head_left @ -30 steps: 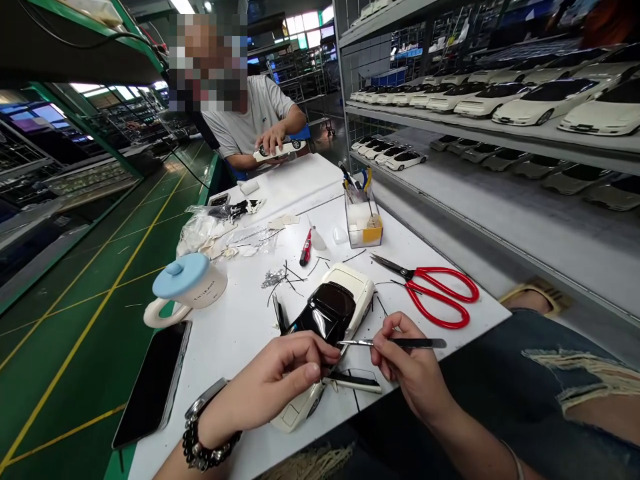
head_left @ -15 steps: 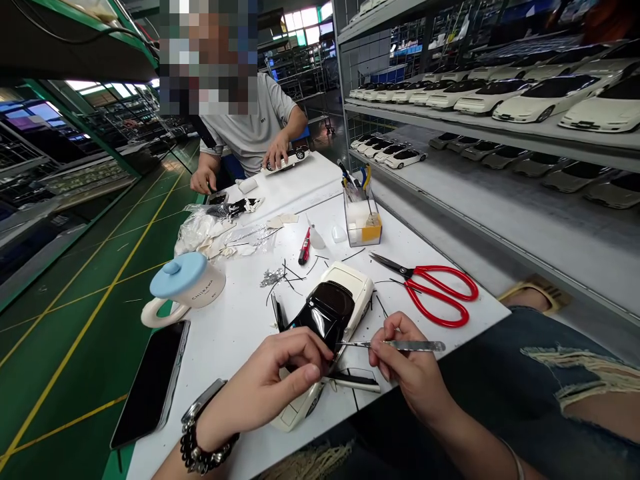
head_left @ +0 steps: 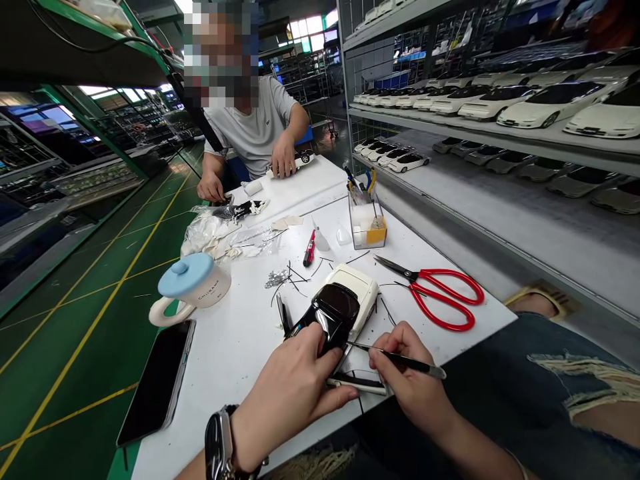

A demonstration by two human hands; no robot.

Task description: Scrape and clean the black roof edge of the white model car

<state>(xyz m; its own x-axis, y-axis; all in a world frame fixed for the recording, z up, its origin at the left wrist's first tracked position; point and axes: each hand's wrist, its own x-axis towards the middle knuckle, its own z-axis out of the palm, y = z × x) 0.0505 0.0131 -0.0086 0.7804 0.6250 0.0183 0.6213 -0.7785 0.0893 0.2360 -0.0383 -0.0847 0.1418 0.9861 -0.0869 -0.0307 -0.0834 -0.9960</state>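
A white model car (head_left: 350,290) with a glossy black cabin lies on the white table (head_left: 240,340) in front of me. My left hand (head_left: 295,387) lies over its near end, fingers wrapped on the body and thumb against the black roof. My right hand (head_left: 405,377) pinches metal tweezers (head_left: 400,360), whose tips point left at the car's side by my left thumb. An open car door (head_left: 357,382) sticks out between my two hands.
Red scissors (head_left: 440,297) lie right of the car. A mug with a blue lid (head_left: 193,287) and a black phone (head_left: 157,380) sit at the left. A clear tool holder (head_left: 367,223) and plastic bags (head_left: 210,233) lie farther back. A person across the table holds another model car (head_left: 300,160). Shelves of model cars (head_left: 500,100) line the right.
My left hand has moved up over the car's near end and flattened onto it. The tweezers have tilted, tips now higher toward the car. The person opposite has set their car down on the table.
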